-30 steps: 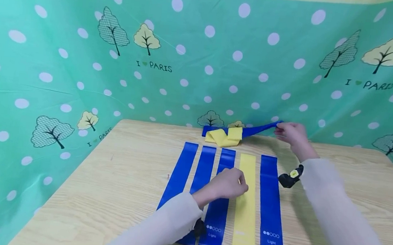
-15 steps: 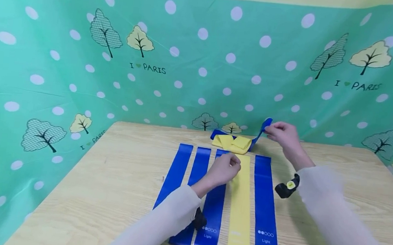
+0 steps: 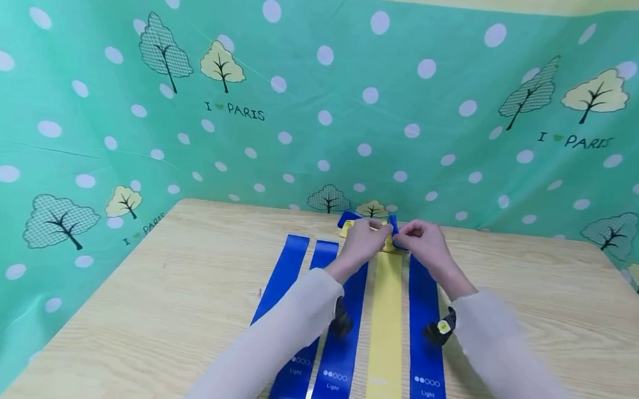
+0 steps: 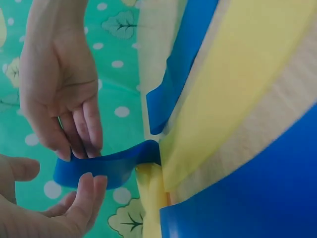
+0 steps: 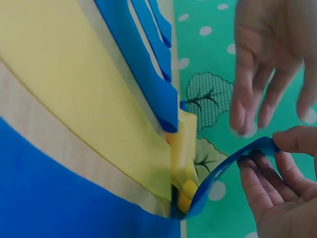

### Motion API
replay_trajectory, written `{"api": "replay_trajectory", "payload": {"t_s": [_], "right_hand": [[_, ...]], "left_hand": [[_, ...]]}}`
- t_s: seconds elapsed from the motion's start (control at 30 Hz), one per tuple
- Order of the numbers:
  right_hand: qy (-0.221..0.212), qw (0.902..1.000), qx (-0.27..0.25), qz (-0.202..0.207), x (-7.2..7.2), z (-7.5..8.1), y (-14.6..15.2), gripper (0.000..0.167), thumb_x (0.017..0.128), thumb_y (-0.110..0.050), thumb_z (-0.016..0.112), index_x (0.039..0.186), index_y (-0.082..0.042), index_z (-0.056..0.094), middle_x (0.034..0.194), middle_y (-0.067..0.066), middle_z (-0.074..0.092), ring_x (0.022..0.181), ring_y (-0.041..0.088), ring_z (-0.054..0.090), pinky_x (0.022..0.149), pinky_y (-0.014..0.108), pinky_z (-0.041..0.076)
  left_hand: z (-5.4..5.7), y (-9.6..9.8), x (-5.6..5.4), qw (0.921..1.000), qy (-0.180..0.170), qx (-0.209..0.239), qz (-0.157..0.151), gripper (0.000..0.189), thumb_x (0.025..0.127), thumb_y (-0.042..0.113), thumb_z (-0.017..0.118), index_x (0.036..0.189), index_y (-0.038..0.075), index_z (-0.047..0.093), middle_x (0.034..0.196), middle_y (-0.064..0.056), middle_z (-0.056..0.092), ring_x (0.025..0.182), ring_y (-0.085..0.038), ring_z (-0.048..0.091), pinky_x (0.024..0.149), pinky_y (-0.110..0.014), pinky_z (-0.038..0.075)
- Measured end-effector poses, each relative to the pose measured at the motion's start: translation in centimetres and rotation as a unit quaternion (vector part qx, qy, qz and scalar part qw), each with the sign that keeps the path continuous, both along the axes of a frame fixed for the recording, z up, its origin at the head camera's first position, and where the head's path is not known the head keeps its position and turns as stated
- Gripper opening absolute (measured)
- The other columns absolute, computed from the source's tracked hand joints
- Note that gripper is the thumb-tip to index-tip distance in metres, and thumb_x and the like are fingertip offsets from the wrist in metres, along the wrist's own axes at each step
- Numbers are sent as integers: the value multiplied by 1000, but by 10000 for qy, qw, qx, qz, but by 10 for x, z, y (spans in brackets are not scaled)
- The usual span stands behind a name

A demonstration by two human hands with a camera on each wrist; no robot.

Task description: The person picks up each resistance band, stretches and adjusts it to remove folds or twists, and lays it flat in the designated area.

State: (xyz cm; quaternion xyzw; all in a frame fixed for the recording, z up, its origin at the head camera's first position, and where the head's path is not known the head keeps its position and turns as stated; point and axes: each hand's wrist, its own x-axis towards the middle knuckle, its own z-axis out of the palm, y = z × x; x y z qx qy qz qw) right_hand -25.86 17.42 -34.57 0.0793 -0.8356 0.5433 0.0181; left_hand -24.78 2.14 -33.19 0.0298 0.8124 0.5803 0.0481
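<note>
My right hand (image 3: 429,242) pinches the free end of a blue resistance band (image 5: 223,167) between thumb and fingers, holding it up off the table. Beside it my left hand (image 3: 363,241) has its fingers extended close to that raised end; in the left wrist view the left fingers (image 4: 85,201) overlap the band, and contact is unclear. The blue band passes around a folded yellow band (image 5: 183,144) at the back of the table. Both hands partly cover this bundle in the head view.
Several flat bands lie side by side on the wooden table (image 3: 189,290): blue ones (image 3: 335,368) and a yellow one (image 3: 387,360) left of the rightmost blue band (image 3: 431,377). A green dotted cloth (image 3: 329,98) hangs behind the table's back edge.
My right hand has brought the blue band's end leftward and lower, over the yellow bundle. My left hand has moved forward to meet it, from above the flat bands.
</note>
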Motion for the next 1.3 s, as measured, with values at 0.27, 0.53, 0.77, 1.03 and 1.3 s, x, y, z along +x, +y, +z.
{"api": "replay_trajectory", "payload": {"t_s": [0.27,0.53,0.77,1.03,1.3], "right_hand": [[45,9997,223,5,7,-10,-17,13,87,-5,66,94,5,63,98,17,68,82,8,65,71,16,52],[-379,9977,-565,-41,17,-8,-17,27,93,-8,59,113,9,58,109,18,65,90,4,63,84,20,53],[-2135,9168,-3281,795,15,-13,-15,53,105,-25,26,144,11,22,146,28,36,132,28,46,110,32,36],[-2603,7437,-6117,705,-12,-19,-5,54,105,-31,12,153,-10,-3,161,3,3,148,15,8,120,25,12],[-2181,7414,-6331,432,-34,-8,4,51,105,-24,13,153,-13,-3,162,-2,3,148,10,7,119,20,12]], "left_hand": [[-6,3,-17,9967,-507,446,440,40,90,13,61,55,13,43,48,4,39,42,-8,42,62,-32,53],[-5,0,-30,9950,-478,69,875,48,87,-1,53,52,15,26,43,4,22,34,-12,24,41,-22,29],[7,4,-37,9949,-265,412,880,36,89,-1,54,60,12,36,47,4,29,40,-13,37,45,-22,35],[18,15,-33,9968,78,469,640,22,90,1,57,108,-4,68,101,-17,70,85,-26,69,76,-37,58],[25,17,-33,9917,-183,1131,575,28,89,-1,58,117,-6,62,102,-22,70,80,-28,72,79,-38,58]]}}
